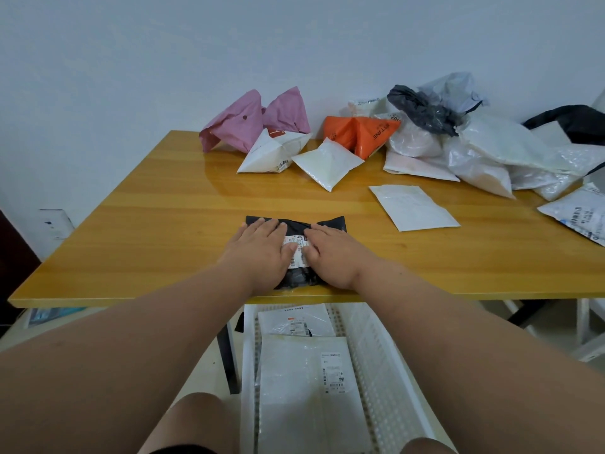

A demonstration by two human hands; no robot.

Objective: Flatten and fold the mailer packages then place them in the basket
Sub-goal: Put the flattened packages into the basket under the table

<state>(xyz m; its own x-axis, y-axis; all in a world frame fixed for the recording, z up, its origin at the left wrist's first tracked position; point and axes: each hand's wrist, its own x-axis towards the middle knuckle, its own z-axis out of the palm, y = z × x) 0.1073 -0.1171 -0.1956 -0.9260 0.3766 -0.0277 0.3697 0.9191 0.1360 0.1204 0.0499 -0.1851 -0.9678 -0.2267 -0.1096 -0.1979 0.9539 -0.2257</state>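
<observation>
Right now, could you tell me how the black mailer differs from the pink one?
The black mailer lies pressed flat at the table's near edge under the left hand and right hand; the pink mailer stands puffed and crumpled at the far edge, untouched. The black one shows a white label; the pink shows none. Both are on the table.

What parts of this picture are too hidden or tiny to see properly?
Head view:
- Black mailer: its middle is covered by the left hand and right hand.
- Its shipping label: print too small to read.
- Basket: near end cut off by the bottom edge.
- Grey mailer: cut off by the right edge.
</observation>
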